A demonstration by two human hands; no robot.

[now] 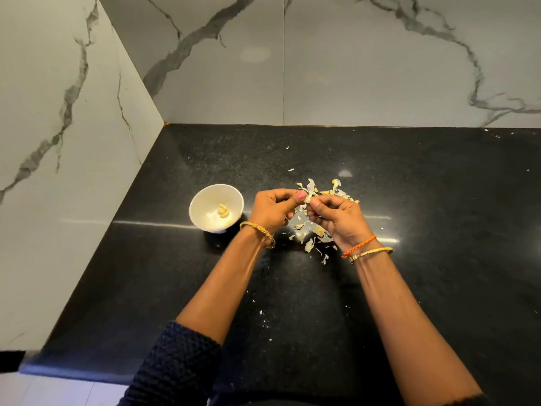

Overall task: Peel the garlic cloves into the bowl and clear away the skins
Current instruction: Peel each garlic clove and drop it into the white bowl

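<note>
— 2 hands up over the counter (439, 200), is that right? What are you holding?

— Yes. Your left hand (270, 210) and your right hand (339, 219) meet above the black stone, fingers curled, and between the fingertips of both you pinch 1 garlic clove (308, 199). It is small and pale, mostly hidden by your thumbs, so how much skin is left on it can't be told.

— Where is the bowl?

— Your white bowl (205, 200) stands on the counter just left of your left hand, near the corner where the marble wall (73, 127) meets the back wall. Peeled cloves (224, 213) lie at its bottom; the count looks like 2 or 3, but they sit too close together to be sure.

— And the skins?

— Your skins (313, 230) lie loose on the counter, right under and beyond your hands: a cluster past your fingertips and another scatter below your right palm. Tiny white flecks are strewn nearer to you and toward the far right edge.

— Anything on the wrists?

— You wear a gold bangle (259, 231) on the left, an orange braided thread (358, 246) and a gold bangle on the right, and a dark knitted sleeve (175, 364) pushed up your left arm.
</note>
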